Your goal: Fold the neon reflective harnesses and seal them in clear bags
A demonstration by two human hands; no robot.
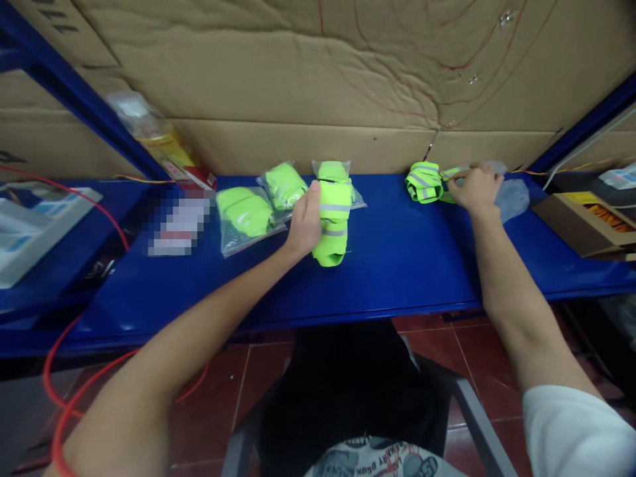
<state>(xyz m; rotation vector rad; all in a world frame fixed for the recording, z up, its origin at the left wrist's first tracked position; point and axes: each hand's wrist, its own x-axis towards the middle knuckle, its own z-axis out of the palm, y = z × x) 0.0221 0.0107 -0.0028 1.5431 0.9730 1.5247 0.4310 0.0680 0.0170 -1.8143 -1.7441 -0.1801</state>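
My left hand point(305, 224) is closed on a folded neon-green reflective strap point(334, 211) with silver stripes, held at the middle of the blue table. Just behind it lies a neon-green bundle in a clear bag point(334, 171). To the left are two more bagged neon-green bundles, one near the hand point(285, 185) and a larger one point(246, 211). My right hand point(477, 189) reaches to the right, its fingers bent down on clear plastic bags point(511, 199); the fingertips are partly hidden. Beside its thumb sits a rolled neon-green reflective strap point(424, 182).
A tilted plastic bottle point(163, 142) leans at the back left, near a blurred-out paper point(176, 225). An open cardboard box point(586, 222) stands at the right. Cardboard point(298, 79) backs the blue table point(397, 265). A red hose point(62, 384) runs at the lower left.
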